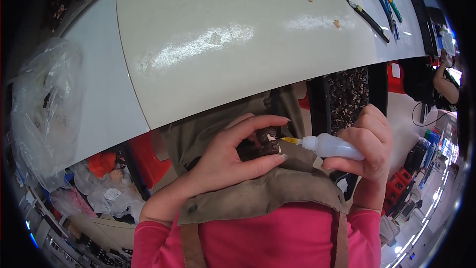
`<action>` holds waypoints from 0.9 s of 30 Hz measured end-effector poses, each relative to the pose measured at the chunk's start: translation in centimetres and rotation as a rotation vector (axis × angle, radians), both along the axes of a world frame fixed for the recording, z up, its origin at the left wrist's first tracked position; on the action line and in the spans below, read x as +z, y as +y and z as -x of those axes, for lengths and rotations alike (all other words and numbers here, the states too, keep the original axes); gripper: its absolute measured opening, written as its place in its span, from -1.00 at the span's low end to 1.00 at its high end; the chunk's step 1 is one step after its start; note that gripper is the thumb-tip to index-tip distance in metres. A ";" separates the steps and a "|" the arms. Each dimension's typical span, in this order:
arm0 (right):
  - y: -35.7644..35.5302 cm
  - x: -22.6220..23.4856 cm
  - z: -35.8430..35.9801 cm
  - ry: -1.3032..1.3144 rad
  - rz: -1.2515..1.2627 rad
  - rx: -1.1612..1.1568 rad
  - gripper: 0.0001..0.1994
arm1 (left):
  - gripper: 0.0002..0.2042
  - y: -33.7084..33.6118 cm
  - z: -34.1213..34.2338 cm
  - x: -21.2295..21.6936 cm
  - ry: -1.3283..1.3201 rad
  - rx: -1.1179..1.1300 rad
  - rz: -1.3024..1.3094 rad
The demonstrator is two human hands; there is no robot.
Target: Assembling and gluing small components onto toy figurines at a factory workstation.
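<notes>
My left hand [243, 151] is closed around a small dark brown figurine [269, 142] with pale patches, its thumb and fingers gripping the sides. Wrapped in my right hand [368, 141] is a white squeeze bottle [338, 147] lying almost level. The bottle's yellow needle tip [289, 140] points left and reaches the figurine's face side; whether it touches is too small to tell. Both hands are above my brown apron [277, 186], in front of the table's near edge.
Across the front stretches a pale table [198, 79]. A craft knife [368, 20], blue-handled pliers [385, 5] and a green tool [395, 9] lie far right. A plastic bag [47, 109] hangs left. Right of my lap stands a tray of small dark pieces [348, 94]. Another person [441, 82] is at far right.
</notes>
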State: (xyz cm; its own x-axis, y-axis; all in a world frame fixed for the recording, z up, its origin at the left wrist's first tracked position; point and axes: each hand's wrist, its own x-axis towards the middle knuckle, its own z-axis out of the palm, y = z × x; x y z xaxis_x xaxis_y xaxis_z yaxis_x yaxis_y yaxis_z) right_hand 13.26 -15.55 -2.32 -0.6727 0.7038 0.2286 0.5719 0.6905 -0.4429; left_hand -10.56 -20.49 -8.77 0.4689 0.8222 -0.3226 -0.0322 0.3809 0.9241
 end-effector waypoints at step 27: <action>-1.0 -2.2 -3.3 0.225 0.118 -0.140 -0.54 | -0.53 0.0 -1.7 -0.4 -0.422 0.069 0.199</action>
State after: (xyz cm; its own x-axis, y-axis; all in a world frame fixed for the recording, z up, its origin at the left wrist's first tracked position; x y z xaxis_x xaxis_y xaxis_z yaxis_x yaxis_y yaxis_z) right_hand 16.52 -16.52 -4.53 -0.5087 0.8168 0.2721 0.5366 0.5479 -0.6418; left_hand -8.89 -20.52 -9.21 0.5395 0.7976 -0.2699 -0.4203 0.5328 0.7345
